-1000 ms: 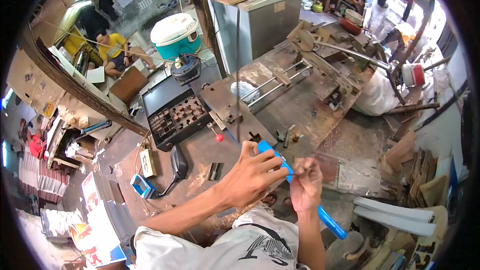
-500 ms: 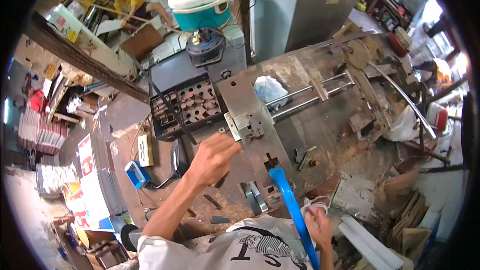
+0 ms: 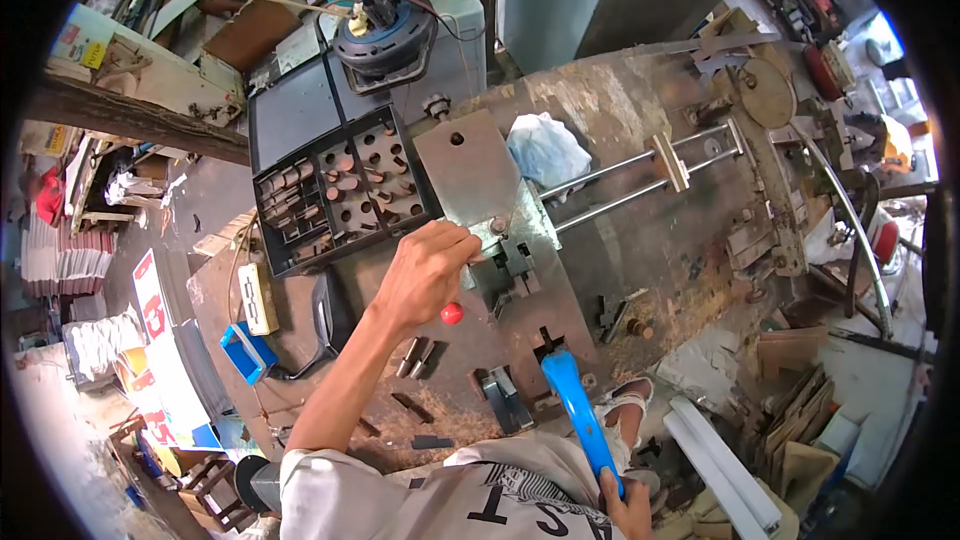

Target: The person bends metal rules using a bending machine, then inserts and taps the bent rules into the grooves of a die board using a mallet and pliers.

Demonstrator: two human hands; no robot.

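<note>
Near the desk's (image 3: 660, 280) left edge sit a blue box (image 3: 247, 352) and a pale block (image 3: 257, 298). A black case (image 3: 340, 190) full of small metal bits lies open by the far left corner. The left grip (image 3: 432, 262) is closed like a fist at the side of a long metal plate (image 3: 465, 165); I cannot tell what is inside it. A red ball (image 3: 452, 313) is just beside it, on the side toward the near edge. Two short rods (image 3: 408, 357) lie closer to that edge. A white and blue bundle (image 3: 550, 152) sits beside the plate, toward the far edge. The long blue bar (image 3: 578, 410) slants over the near edge, with its top end at a dark slot in the plate. The right grip (image 3: 627, 508) is closed around its low end. Two shiny rails (image 3: 620, 172) run toward the right edge.
</note>
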